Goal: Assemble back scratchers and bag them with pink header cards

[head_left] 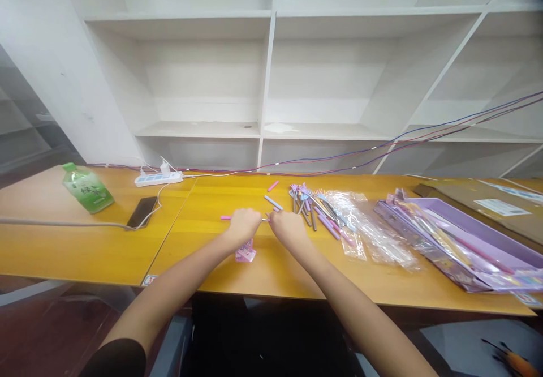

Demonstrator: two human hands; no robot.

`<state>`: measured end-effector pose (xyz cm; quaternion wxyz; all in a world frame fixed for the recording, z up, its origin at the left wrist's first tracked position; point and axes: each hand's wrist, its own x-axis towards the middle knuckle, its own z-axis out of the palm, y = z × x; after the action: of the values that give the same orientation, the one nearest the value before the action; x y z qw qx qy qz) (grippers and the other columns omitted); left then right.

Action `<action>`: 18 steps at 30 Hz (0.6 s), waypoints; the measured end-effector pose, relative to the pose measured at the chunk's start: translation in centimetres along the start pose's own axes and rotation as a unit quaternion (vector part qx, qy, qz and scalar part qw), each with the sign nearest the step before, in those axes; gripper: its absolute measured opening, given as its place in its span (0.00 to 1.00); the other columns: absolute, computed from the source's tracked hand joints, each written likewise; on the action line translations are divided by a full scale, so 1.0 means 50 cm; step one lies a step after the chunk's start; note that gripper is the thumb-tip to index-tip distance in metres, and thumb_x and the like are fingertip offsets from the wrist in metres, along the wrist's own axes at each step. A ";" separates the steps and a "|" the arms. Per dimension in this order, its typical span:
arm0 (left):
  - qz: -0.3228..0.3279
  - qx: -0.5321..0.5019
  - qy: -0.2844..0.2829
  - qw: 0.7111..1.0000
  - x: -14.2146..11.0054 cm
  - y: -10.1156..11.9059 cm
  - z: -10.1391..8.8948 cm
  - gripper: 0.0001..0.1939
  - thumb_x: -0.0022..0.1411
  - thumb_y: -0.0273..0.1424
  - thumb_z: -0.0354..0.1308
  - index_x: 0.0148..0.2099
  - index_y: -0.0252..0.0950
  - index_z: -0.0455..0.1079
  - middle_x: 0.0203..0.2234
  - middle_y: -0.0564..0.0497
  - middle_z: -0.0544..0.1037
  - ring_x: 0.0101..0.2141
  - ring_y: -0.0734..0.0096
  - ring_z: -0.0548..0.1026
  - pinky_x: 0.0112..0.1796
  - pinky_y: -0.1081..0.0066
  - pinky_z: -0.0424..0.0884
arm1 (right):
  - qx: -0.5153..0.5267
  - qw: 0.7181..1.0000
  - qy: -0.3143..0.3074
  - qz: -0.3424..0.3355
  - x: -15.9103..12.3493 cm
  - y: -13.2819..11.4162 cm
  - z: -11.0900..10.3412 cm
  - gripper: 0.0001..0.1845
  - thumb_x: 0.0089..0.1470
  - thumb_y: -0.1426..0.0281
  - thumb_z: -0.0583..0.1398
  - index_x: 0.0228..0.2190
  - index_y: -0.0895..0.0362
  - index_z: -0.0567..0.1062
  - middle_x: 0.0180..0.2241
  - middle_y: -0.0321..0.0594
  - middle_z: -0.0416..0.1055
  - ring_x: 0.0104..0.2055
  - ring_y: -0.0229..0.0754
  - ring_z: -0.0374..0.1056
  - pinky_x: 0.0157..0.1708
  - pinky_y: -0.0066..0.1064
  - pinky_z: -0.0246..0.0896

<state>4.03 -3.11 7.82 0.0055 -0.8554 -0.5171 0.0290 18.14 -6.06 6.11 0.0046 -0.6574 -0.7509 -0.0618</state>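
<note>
My left hand (245,225) is closed around a thin back scratcher with a pink handle (225,218), whose end sticks out to the left. A short stretch of its metal rod (265,219) shows between my fists. My right hand (288,227) grips the other end, which is hidden in the fingers. Below my left hand lies a small pink patterned piece (245,251), partly covered by the wrist. To the right of my right hand is a pile of back scratchers (306,198) with hand-shaped heads, metal rods and coloured handles. A blue handle (274,202) and a pink one (272,185) lie beside the pile.
Clear plastic bags (377,232) lie right of the pile, before a purple box (479,235) and a cardboard package (479,196). At left are a green bottle (87,188), a phone (141,213) and a power strip (158,179). White shelves (203,77) stand behind the table (203,252).
</note>
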 end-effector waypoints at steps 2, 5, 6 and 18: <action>-0.009 0.006 -0.004 1.000 -0.007 -0.002 0.003 0.10 0.68 0.29 0.60 0.44 0.32 0.82 0.36 0.32 0.83 0.43 0.51 0.84 0.44 0.61 0.77 | 0.003 1.000 0.000 -0.005 -0.002 0.005 0.004 0.25 0.74 0.63 0.48 0.46 0.63 0.82 0.39 0.60 0.81 0.43 0.50 0.80 0.42 0.34 0.69; -0.015 0.009 -0.013 1.000 -0.015 -0.008 0.008 0.10 0.67 0.29 0.61 0.45 0.32 0.82 0.37 0.31 0.83 0.43 0.52 0.84 0.44 0.62 0.77 | 0.005 1.000 -0.004 -0.013 -0.006 0.015 0.010 0.26 0.74 0.64 0.47 0.44 0.63 0.82 0.37 0.59 0.81 0.43 0.50 0.80 0.42 0.33 0.67; -0.017 0.008 -0.016 1.000 -0.015 -0.007 0.010 0.10 0.67 0.29 0.61 0.46 0.32 0.82 0.37 0.31 0.83 0.43 0.52 0.84 0.44 0.63 0.77 | 0.005 1.000 -0.004 -0.016 -0.007 0.017 0.012 0.25 0.74 0.64 0.48 0.44 0.63 0.82 0.37 0.59 0.81 0.43 0.49 0.80 0.42 0.34 0.67; -0.007 -0.029 -0.019 0.999 -0.023 0.020 0.005 0.12 0.67 0.28 0.57 0.46 0.31 0.82 0.38 0.29 0.83 0.42 0.49 0.84 0.42 0.60 0.76 | -0.026 0.998 0.044 -0.043 -0.016 0.009 0.010 0.19 0.66 0.76 0.52 0.39 0.62 0.84 0.38 0.58 0.82 0.47 0.56 0.76 0.48 0.42 0.59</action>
<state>4.35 -4.60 7.61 -0.0292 -0.8509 -0.5237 0.0298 18.74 -6.76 5.60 0.0182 -0.6207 -0.7760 -0.1107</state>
